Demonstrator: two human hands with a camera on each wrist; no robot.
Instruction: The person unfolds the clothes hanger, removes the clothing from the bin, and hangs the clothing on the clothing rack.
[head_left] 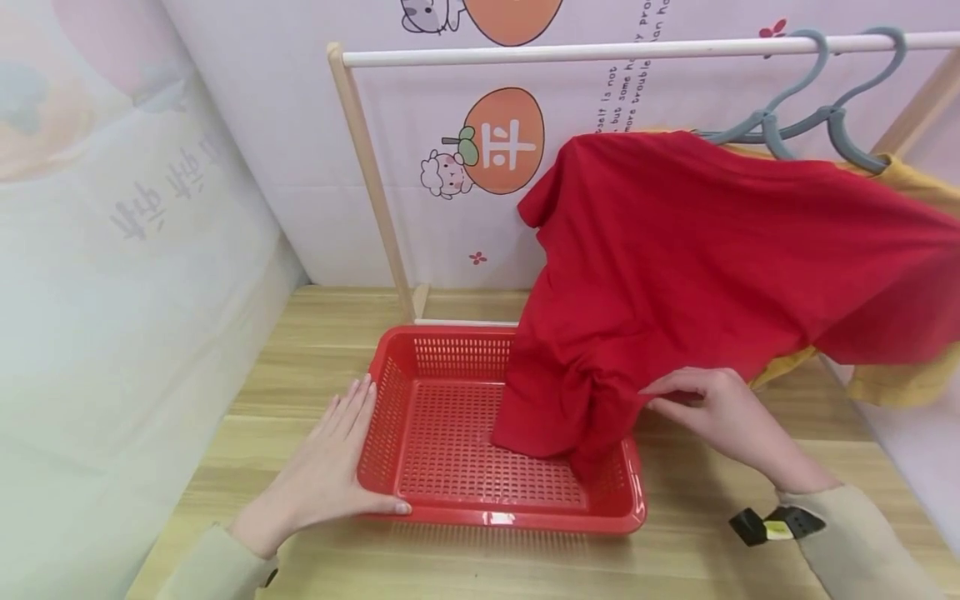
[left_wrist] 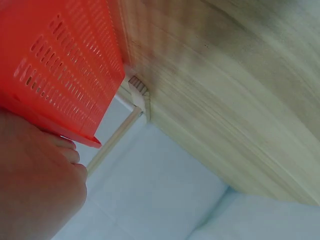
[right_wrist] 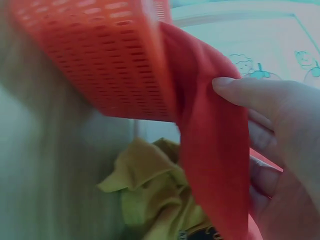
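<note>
A red T-shirt (head_left: 675, 250) spreads from the rack down into the red plastic basket (head_left: 495, 518), its lower end bunched inside. My right hand (head_left: 727, 417) pinches the shirt's edge between thumb and fingers at the basket's right side. The right wrist view has the thumb of that hand (right_wrist: 290, 120) lying on the red cloth, which drapes over the basket's rim. On the basket's left side rests my left hand (head_left: 322, 467), fingers straight along the rim and thumb on the front edge. The left wrist view shows only part of this hand (left_wrist: 37, 180) against the rim.
A clothes rack with a white rail (head_left: 555, 52) and wooden posts (head_left: 372, 179) stands behind the basket. Two grey-blue hangers (head_left: 767, 117) hang at its right. Yellow clothing (head_left: 900, 383) shows behind the red shirt. A printed cloth wall (head_left: 330, 217) borders the wooden table (head_left: 277, 375).
</note>
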